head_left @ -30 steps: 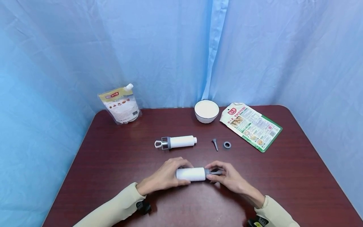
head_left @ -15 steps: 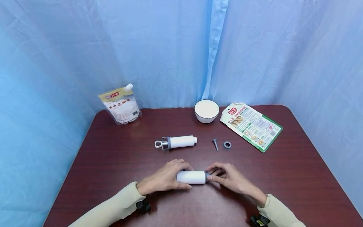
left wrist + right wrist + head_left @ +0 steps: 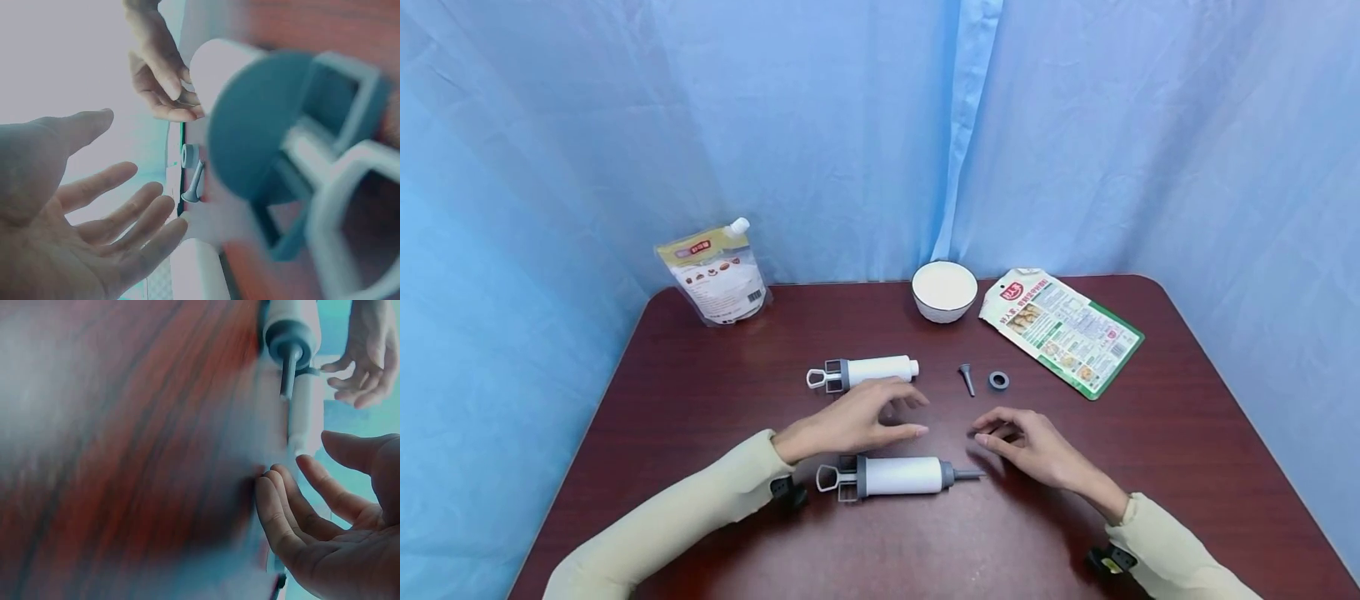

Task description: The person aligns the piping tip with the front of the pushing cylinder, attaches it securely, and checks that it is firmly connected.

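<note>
White nozzle-tipped syringe lies on the dark red table; left hand and right hand are apart from it, fingers loosely bent, grasping nothing.

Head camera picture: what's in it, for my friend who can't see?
A person's left hand and right hand hold nothing near a white syringe with a grey nozzle on a dark red table. Farther back are another syringe, a loose nozzle, a grey ring, a bowl, a pouch and a packet.
</note>
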`<state>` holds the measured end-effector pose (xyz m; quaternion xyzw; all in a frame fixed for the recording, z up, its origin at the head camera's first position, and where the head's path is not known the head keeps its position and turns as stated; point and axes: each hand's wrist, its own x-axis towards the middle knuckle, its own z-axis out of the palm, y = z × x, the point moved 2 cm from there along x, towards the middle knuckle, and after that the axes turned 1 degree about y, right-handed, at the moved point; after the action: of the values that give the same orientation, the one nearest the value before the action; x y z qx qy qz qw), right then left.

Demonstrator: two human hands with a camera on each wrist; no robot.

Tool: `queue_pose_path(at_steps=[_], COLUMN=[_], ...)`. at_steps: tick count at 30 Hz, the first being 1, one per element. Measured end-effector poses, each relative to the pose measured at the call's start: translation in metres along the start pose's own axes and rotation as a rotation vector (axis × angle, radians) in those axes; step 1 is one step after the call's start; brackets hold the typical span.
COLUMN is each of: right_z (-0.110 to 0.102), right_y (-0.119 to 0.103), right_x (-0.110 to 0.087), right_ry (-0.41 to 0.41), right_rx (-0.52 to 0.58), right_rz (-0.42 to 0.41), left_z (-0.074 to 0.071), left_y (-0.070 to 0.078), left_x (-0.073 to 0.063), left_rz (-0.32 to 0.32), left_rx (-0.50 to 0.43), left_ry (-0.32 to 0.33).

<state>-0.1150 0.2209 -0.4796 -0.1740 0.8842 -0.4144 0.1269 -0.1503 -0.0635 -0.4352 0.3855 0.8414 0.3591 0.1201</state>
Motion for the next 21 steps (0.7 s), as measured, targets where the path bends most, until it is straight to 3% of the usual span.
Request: queue_pose_path(at_steps=[4, 9, 14, 21], right_z=[-0.007, -0.016, -0.024, -0.038], right_y=[0.005, 0.011, 0.017, 0.028], right_x=[0.004, 0.007, 0.010, 0.017], right_ry=[0.019, 0.086, 0.145, 0.214], right_rx=[-0.027, -0.047, -0.044, -0.096], right_rz=[0.009, 0.007, 0.064, 0.123], left_z=[-0.002, -0.002, -0.001, 0.000], left_y=[0.000, 0.001, -0.001, -0.005], left_x=[0.021, 0.048, 0.074, 0.107], left_rz=[0.013, 0.022, 0.008, -0.020], left_rx=[-0.021, 0.048, 0.125, 0.147], left_ry=[-0.006, 0.011, 0.012, -0.006])
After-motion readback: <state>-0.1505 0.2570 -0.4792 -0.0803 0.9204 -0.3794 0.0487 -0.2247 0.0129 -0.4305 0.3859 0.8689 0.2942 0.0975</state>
